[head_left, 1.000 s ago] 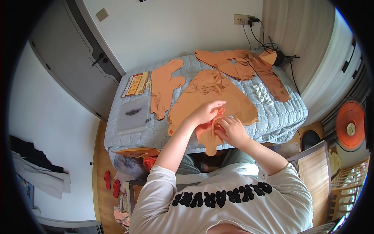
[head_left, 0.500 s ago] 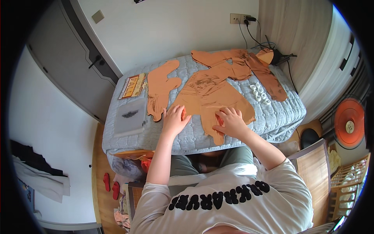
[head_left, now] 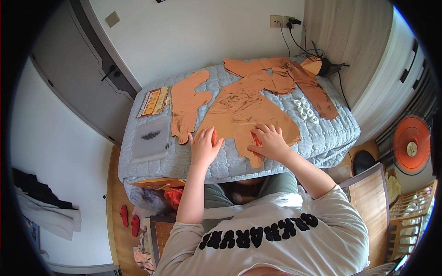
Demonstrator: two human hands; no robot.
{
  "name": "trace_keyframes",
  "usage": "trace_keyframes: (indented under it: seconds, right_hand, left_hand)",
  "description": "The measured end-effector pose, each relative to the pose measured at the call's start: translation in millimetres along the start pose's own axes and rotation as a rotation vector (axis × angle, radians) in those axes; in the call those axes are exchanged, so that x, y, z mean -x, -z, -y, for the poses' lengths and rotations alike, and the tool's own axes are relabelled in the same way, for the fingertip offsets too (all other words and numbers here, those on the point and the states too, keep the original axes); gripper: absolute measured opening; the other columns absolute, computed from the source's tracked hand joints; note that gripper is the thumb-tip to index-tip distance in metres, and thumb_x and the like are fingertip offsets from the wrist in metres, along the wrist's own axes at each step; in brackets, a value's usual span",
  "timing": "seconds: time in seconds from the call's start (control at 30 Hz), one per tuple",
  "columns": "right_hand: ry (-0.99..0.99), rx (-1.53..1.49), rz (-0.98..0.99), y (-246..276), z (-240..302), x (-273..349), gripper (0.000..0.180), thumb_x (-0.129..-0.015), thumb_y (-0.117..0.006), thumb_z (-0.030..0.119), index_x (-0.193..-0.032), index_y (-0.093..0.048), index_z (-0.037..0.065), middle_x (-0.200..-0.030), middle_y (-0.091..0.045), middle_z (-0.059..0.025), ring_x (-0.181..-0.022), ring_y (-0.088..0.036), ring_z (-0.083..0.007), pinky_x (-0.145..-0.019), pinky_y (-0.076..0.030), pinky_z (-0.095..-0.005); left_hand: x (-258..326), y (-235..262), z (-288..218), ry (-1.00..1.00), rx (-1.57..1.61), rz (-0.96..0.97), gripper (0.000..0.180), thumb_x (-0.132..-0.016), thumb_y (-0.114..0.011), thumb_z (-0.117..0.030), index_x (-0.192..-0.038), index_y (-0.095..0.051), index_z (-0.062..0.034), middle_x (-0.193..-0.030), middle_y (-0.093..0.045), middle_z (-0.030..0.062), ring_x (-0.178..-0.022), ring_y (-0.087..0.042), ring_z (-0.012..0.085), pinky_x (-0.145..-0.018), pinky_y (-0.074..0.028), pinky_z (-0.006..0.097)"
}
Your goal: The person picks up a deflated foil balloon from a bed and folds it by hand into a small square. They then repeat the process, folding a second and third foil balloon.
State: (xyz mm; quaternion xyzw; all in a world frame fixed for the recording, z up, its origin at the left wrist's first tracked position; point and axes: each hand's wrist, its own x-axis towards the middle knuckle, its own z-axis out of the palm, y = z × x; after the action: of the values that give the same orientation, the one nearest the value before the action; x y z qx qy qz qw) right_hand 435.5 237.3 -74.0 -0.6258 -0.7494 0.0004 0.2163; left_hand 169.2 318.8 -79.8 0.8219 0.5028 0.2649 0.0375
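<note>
A large flat foil balloon, shiny orange-brown and creased, lies across the bed. My left hand rests at its near left edge, fingers spread and thumb apart. Over its near flap, my right hand lies with bent fingers and the thumb held away from them. Reddish reflections show in the foil beside both hands. Left of the big piece is a smaller orange-brown foil piece with rounded lobes. More foil stretches to the far right, one end next to a black device with a cord.
On the quilted grey bed lie a clear pouch, a printed card and several small white rolls. An orange fan stands at right. Red slippers lie on the floor, near the wall.
My left hand has slid slightly nearer to me along the foil edge. The right hand stays on the near flap, and the view has shifted a little.
</note>
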Motion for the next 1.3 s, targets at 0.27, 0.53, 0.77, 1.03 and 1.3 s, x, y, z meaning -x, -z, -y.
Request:
trace_keyframes:
  seconds: [0.27, 0.53, 0.77, 1.03, 1.3]
  right_hand:
    - [-0.033, -0.019, 0.026, 2, 1, -1, 0.067, -0.083, -0.073, 0.056, -0.133, -0.062, 0.012, -0.139, -0.055, -0.0087, -0.131, -0.047, -0.0306, -0.110, -0.033, -0.0509]
    - [-0.007, -0.025, -0.018, -2, 2, -3, 0.066, -0.082, -0.074, 0.056, -0.130, -0.063, 0.013, -0.132, -0.057, -0.0080, -0.130, -0.047, -0.0302, -0.109, -0.033, -0.0508]
    - [-0.031, -0.035, -0.106, 26, -13, 12, 0.055, -0.088, -0.072, 0.044, -0.131, -0.062, 0.011, -0.139, -0.056, -0.0103, -0.131, -0.048, -0.0315, -0.109, -0.034, -0.0499]
    - [-0.194, 0.024, -0.415, 114, -192, 84, 0.027, -0.085, -0.074, 0.008, -0.111, -0.070, 0.006, -0.113, -0.069, -0.0132, -0.111, -0.062, -0.0364, -0.095, -0.050, -0.0427]
    - [-0.157, -0.046, -0.164, 134, -272, 83, 0.029, -0.086, -0.073, 0.014, -0.115, -0.072, 0.008, -0.108, -0.069, -0.0132, -0.103, -0.064, -0.0352, -0.091, -0.052, -0.0441]
  left_hand:
    - [1, 3, 1, 0.055, -0.002, 0.087, 0.057, -0.093, -0.068, -0.042, -0.139, -0.057, -0.0110, -0.137, -0.062, 0.0094, -0.135, -0.052, 0.0260, -0.123, -0.008, 0.063]
    - [4, 0, 7, 0.035, 0.070, 0.003, 0.055, -0.091, -0.071, -0.037, -0.138, -0.057, -0.0097, -0.137, -0.061, 0.0101, -0.134, -0.052, 0.0289, -0.121, -0.014, 0.064]
    - [1, 9, -9, -0.013, 0.143, -0.037, 0.051, -0.092, -0.071, -0.032, -0.137, -0.057, -0.0108, -0.137, -0.062, 0.0083, -0.133, -0.054, 0.0275, -0.121, -0.016, 0.063]
    - [-32, 12, -99, -0.284, 0.354, 0.035, 0.037, -0.093, -0.070, -0.027, -0.127, -0.066, -0.0129, -0.136, -0.063, 0.0072, -0.127, -0.058, 0.0271, -0.119, -0.021, 0.064]
    - [-135, -72, -244, -0.683, 0.556, 0.435, 0.030, -0.093, -0.070, -0.027, -0.116, -0.072, -0.0085, -0.127, -0.068, 0.0108, -0.118, -0.063, 0.0299, -0.105, -0.047, 0.045]
